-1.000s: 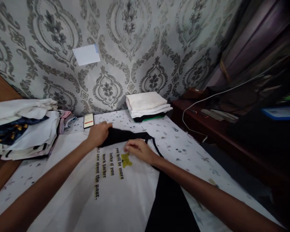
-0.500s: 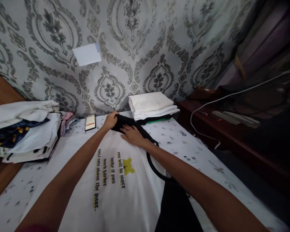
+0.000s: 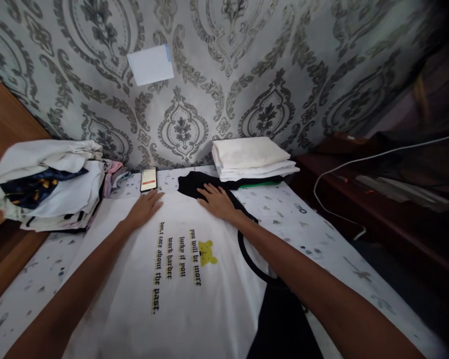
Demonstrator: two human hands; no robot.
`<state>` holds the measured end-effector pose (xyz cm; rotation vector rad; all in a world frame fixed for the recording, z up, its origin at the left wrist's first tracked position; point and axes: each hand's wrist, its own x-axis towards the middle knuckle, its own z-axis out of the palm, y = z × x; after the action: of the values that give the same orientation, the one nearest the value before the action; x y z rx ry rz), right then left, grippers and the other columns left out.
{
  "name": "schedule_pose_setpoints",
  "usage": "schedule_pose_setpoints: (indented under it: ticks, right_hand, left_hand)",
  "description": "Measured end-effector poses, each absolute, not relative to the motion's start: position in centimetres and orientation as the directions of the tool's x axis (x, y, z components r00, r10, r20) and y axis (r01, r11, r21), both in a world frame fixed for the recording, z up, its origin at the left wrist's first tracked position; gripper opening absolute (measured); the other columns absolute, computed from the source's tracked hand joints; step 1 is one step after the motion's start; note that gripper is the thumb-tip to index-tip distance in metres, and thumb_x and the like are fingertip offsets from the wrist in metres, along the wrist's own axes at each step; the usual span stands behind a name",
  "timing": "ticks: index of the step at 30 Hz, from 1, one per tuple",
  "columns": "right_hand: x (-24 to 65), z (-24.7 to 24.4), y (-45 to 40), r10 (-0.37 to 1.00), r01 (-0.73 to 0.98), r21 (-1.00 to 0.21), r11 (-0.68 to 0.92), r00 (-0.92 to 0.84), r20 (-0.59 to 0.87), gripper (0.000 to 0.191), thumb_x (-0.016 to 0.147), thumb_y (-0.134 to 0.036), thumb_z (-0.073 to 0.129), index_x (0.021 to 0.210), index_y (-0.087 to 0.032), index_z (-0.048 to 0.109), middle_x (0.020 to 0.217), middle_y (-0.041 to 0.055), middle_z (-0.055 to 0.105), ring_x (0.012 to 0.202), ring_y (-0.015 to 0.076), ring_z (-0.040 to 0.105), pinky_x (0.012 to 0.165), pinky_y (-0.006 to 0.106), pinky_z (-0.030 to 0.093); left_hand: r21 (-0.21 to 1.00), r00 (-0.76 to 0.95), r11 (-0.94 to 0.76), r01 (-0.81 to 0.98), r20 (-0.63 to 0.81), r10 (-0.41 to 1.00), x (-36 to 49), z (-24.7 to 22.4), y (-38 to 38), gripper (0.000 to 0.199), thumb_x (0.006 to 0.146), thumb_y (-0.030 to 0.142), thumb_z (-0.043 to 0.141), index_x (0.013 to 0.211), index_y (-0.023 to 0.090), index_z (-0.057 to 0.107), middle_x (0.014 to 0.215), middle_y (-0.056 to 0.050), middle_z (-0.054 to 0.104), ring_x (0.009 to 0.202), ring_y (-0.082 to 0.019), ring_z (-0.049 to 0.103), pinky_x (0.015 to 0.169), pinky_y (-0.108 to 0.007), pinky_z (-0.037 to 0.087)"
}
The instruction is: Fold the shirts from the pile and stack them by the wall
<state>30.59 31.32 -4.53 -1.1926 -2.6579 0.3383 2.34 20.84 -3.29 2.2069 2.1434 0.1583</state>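
A white T-shirt (image 3: 134, 279) with black sleeves and a black neckband lies spread on the bed, its printed lettering and yellow bear turned sideways. My left hand (image 3: 145, 207) rests flat on the shirt's far edge, fingers stretched toward a phone (image 3: 148, 180) with a lit screen. Across the far black sleeve (image 3: 194, 184) lies my right hand (image 3: 217, 200), fingers spread where the sleeve meets the white body. The near black sleeve (image 3: 284, 319) is partly covered by my right forearm.
Folded clothes (image 3: 252, 154) are stacked by the wall at the right. A looser heap of clothes (image 3: 67, 184) sits at the left beside a wooden panel (image 3: 7, 119). A white cable (image 3: 322, 177) hangs over the dark red furniture (image 3: 318, 169) on the right.
My left hand has let go of the far black sleeve and moved left onto the white cloth. My right hand stays on the sleeve. The view has shifted slightly.
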Motion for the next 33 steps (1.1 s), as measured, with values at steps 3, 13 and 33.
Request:
schedule_pose_setpoints:
  ticks: [3,13,33]
  right_hand:
    - [30.6,-4.3,31.2,0.763,0.716,-0.286,0.636,-0.64,0.093,0.053,0.103,-0.043,0.038,0.151,-0.02,0.044,0.161,0.0124,0.034,0.151,0.0267,0.024,0.122,0.05,0.017]
    - [26.3,-3.4,23.3,0.482,0.414,-0.291,0.862,-0.848,0.222,0.034,0.098,-0.023,0.047,0.128,-0.016,0.063,0.152,0.0174,0.048,0.144,0.0297,0.038,0.119,0.054,0.021]
    - [20.9,-4.3,29.8,0.514,0.481,-0.236,0.844,-0.851,0.104,0.05,0.106,-0.042,0.032,0.15,-0.023,0.045,0.162,0.0114,0.033,0.151,0.0252,0.025,0.12,0.045,0.022]
  left_hand:
    - [0.055,-0.08,0.072,0.996,0.161,0.984,1.7,-3.0,19.7,0.051,0.1,0.034,0.034,0.145,0.012,0.045,0.159,-0.02,0.037,0.149,-0.031,0.031,0.118,-0.052,0.029]
    - [0.064,-0.166,0.162,0.985,0.061,0.984,3.8,-0.8,19.9,0.039,0.098,0.027,0.037,0.132,0.023,0.056,0.127,-0.011,0.066,0.119,-0.025,0.06,0.098,-0.037,0.047]
    - [0.143,-0.075,0.06,0.988,0.103,0.992,-2.7,-5.1,15.9,0.053,0.101,0.044,0.032,0.146,0.019,0.044,0.158,-0.012,0.042,0.148,-0.025,0.035,0.12,-0.047,0.028]
